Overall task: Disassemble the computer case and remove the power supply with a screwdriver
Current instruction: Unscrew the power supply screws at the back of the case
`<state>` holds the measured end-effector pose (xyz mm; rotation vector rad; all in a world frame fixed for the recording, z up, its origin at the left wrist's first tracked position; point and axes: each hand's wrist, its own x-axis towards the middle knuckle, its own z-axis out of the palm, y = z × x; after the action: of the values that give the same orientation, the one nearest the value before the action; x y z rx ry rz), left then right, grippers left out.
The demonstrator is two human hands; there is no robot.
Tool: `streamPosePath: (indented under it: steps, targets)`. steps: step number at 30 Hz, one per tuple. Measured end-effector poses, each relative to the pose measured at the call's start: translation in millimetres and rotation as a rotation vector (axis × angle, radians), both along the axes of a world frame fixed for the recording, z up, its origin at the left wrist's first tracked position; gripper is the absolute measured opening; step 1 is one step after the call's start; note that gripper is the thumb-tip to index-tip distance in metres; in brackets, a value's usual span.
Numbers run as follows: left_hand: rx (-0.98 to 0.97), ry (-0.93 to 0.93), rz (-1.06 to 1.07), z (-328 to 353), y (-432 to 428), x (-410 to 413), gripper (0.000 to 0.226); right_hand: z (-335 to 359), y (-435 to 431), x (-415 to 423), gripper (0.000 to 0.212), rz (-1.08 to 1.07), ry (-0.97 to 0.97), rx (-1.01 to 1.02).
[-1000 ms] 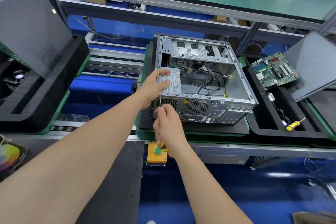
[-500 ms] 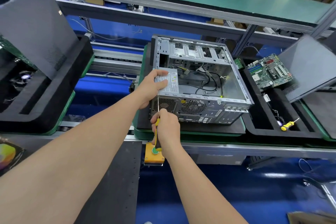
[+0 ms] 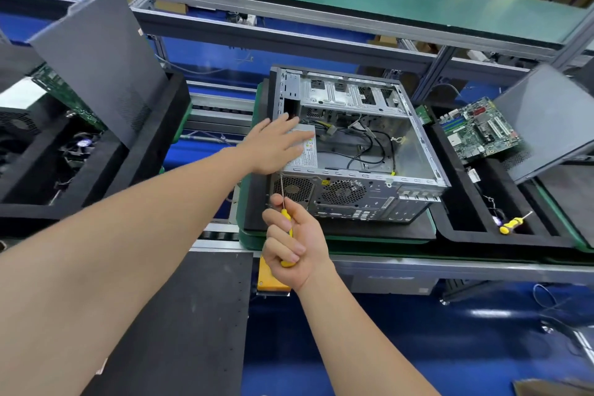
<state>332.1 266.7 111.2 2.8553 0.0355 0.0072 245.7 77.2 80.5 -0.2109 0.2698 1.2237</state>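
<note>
Two bare hands at a silver metal computer case (image 3: 369,199) lying open on a black foam pad (image 3: 385,230), left hand (image 3: 276,146) rested flat, fingers spread, on the grey box-shaped power supply (image 3: 307,156) in the case's near left corner, right hand (image 3: 295,244) curled round a yellow-handled screwdriver (image 3: 287,217), tip at the rear panel's upper left corner.

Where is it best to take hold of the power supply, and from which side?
Probably from above, through the open side of the computer case. The power supply sits in the near left corner, walled on two sides; only its labelled top and its right face, toward the case interior, are free. Grip over that right edge.
</note>
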Motion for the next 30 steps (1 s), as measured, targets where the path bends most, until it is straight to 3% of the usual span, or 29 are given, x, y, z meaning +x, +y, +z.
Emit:
streamPosePath:
  steps: [3,5,7,12,14,16,21,26,30]
  targets:
    - [0.06,0.06,-0.024,2,0,3,0.053,-3,0,3,0.027,-0.003,-0.087,-0.12]
    - [0.094,0.039,-0.002,1,-5,2,0.053,-1,2,2,0.024,-0.011,-0.277,-0.324]
    - [0.109,0.033,0.016,0,-7,2,0.051,1,6,0,0.02,-0.04,-0.602,-0.628]
    - [0.036,0.046,0.002,0,-7,3,0.05,4,13,-5,0.026,-0.014,-1.667,-1.444]
    - [0.016,0.041,-0.003,-1,-6,4,0.049,0,13,-4,0.02,0.008,-1.874,-1.627]
    - [0.01,0.033,-0.002,-2,-6,5,0.049,-4,15,-3,0.017,0.003,-1.952,-1.68]
    - [-0.007,0.016,-0.001,-2,-6,4,0.048,-1,13,-1,0.029,-0.083,-1.733,-1.53]
    - [-0.008,0.001,0.006,-3,-6,4,0.048,14,8,8,0.039,0.014,-0.949,-1.067]
    - [-0.001,-0.016,0.007,-4,-6,3,0.048,15,-5,16,0.022,0.02,-0.602,-0.638]
